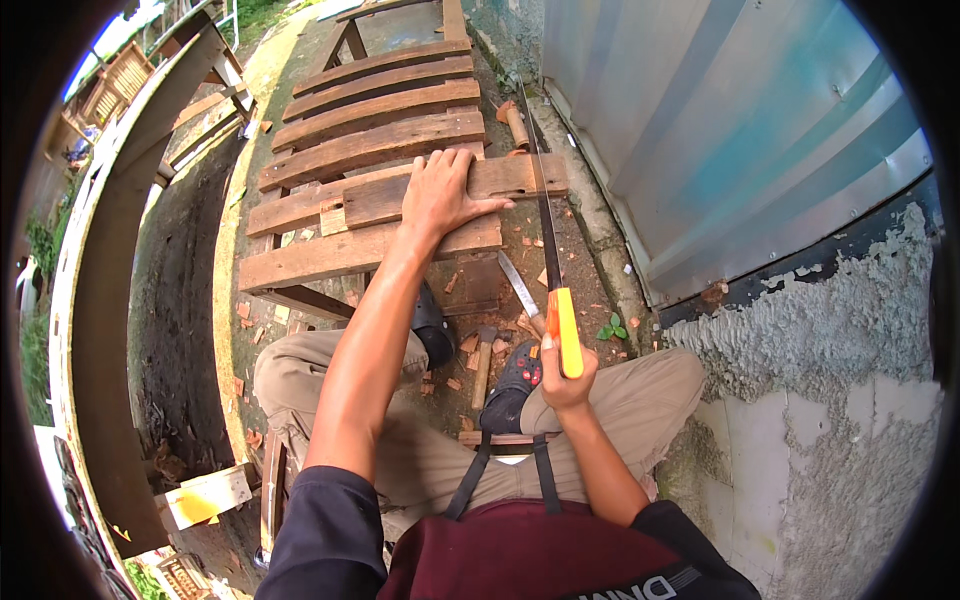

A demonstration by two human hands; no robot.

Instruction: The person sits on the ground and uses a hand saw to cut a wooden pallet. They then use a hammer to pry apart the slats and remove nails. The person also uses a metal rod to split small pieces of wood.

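Note:
A loose wooden plank (375, 201) lies across the slats of a wooden pallet-like rack (375, 140), its right end jutting past the slats. My left hand (437, 195) bears down on the plank, thumb stretched to the right, fingers bent over the far edge with their tips hidden. In my right hand (568, 374) is the yellow and orange handle of a handsaw (548, 232). The saw's dark blade points away from me and crosses the plank near its right end. Whether the teeth have cut into the wood cannot be made out.
Below the rack, a hammer (484, 368) and a long knife (519, 287) lie among wood chips by my shoes. A corrugated metal sheet (720, 130) and rough wall (820, 300) bound the right. A long dark board structure (110, 330) stands left.

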